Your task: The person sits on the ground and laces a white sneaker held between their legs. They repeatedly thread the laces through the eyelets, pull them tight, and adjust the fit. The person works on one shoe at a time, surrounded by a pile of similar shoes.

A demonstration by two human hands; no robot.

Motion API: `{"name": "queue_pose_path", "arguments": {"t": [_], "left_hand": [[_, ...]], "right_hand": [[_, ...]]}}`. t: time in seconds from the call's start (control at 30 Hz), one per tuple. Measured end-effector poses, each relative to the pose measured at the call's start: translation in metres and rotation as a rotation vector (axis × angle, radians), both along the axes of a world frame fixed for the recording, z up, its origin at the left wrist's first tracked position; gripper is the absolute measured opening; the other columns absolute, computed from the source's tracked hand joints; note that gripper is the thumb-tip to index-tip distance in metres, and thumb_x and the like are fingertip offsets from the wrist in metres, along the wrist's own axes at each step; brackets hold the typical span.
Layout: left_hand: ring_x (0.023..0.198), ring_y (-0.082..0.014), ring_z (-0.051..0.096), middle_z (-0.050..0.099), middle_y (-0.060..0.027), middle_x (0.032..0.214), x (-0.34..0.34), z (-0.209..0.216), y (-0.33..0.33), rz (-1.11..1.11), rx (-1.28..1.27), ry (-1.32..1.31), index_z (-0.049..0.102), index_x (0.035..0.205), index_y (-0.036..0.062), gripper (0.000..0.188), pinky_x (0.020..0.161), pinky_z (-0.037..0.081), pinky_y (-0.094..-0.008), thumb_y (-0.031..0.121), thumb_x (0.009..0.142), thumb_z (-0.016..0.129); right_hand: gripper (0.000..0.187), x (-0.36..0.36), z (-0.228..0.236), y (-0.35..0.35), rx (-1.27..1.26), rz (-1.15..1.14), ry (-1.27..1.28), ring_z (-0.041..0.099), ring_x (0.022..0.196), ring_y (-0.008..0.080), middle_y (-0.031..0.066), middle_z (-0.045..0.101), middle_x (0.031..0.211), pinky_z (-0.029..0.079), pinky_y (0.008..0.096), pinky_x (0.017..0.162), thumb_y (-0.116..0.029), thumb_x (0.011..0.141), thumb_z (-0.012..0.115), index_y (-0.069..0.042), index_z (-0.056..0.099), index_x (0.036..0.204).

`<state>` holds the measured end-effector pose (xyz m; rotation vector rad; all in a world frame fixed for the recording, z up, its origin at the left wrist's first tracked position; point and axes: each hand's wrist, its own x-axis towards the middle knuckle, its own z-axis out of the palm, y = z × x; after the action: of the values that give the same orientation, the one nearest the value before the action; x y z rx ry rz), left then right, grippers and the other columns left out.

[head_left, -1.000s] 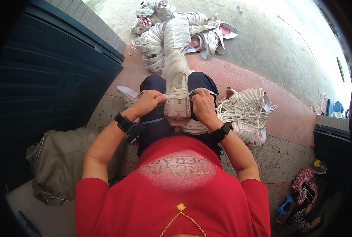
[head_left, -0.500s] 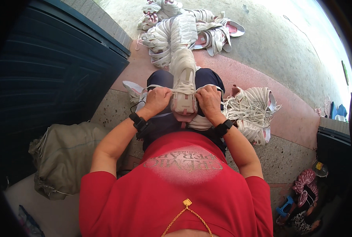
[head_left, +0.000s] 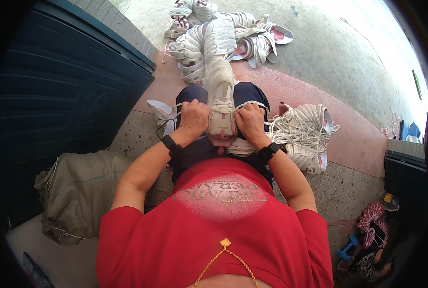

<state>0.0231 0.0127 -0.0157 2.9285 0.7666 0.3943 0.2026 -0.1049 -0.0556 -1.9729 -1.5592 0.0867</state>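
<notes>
A white shoe upper (head_left: 220, 124) with pink trim lies lengthwise between my knees, its tongue and lacing facing up. My left hand (head_left: 193, 118) is closed at its left side, pinching a white shoelace (head_left: 217, 111) that runs across the lacing. On the other side my right hand (head_left: 250, 122) pinches the lace too, and a loop of it curves over my right thigh. The fingertips of both hands are close against the upper. Dark bands circle both wrists.
Stacked white shoe uppers (head_left: 218, 41) lie ahead on the floor. More uppers with tangled laces (head_left: 302, 134) sit to the right. A dark blue door (head_left: 65, 81) and an olive sack (head_left: 86, 192) are at the left. Pink patterned shoes (head_left: 371, 218) lie at the lower right.
My left hand has turned slightly and risen a little beside the upper. My right hand has stayed near its place, and the lace is still held on both sides.
</notes>
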Motion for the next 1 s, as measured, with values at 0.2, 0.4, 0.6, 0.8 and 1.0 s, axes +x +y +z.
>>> {"name": "queue_pose_path", "arguments": {"t": [0.2,0.4,0.6,0.8,1.0], "left_hand": [[0.074,-0.0251,0.053,0.060,-0.0051,0.072,0.000,-0.013,-0.001,0.087,-0.145,0.014,0.062,0.076,0.0100,0.009,0.070,0.038,-0.0384,0.019,0.078,0.060],[0.082,-0.0244,0.053,0.063,-0.0026,0.080,0.001,0.006,-0.011,0.133,0.018,-0.033,0.066,0.081,0.0093,0.018,0.070,0.039,-0.0390,0.026,0.075,0.068],[0.087,-0.0241,0.051,0.062,-0.0028,0.085,0.001,0.006,-0.029,0.196,-0.011,0.113,0.065,0.086,0.0088,0.017,0.068,0.040,-0.0399,0.021,0.074,0.066],[0.088,-0.0247,0.050,0.057,-0.0030,0.086,-0.006,0.001,-0.010,0.128,-0.218,-0.086,0.063,0.085,0.0084,0.012,0.068,0.041,-0.0388,0.015,0.075,0.059],[0.081,-0.0228,0.048,0.052,-0.0050,0.078,0.013,0.021,-0.015,-0.106,0.156,0.140,0.058,0.074,0.0092,0.005,0.067,0.037,-0.0351,0.014,0.073,0.055]], "right_hand": [[0.011,0.000,-0.001,0.000,0.021,0.004,0.001,0.053,0.084,0.0237,0.0035,0.058,0.079,0.036,0.0395,0.070,-0.022,0.074,0.064,-0.012,0.068,0.070],[0.021,-0.007,0.014,-0.005,-0.055,0.033,-0.091,0.052,0.086,0.0236,0.0049,0.058,0.081,0.035,0.0398,0.072,-0.029,0.076,0.064,-0.009,0.069,0.074],[0.024,-0.007,0.017,-0.007,-0.247,0.090,-0.143,0.051,0.090,0.0272,0.0101,0.058,0.090,0.036,0.0416,0.073,-0.027,0.078,0.061,-0.006,0.067,0.088],[0.019,0.004,0.013,-0.006,-0.204,0.141,-0.002,0.054,0.088,0.0298,0.0110,0.060,0.087,0.042,0.0424,0.075,-0.016,0.078,0.058,-0.007,0.065,0.093],[0.015,0.001,0.000,-0.008,-0.024,0.109,0.312,0.056,0.082,0.0326,0.0117,0.061,0.078,0.045,0.0423,0.075,-0.008,0.074,0.059,-0.006,0.064,0.088]]}}
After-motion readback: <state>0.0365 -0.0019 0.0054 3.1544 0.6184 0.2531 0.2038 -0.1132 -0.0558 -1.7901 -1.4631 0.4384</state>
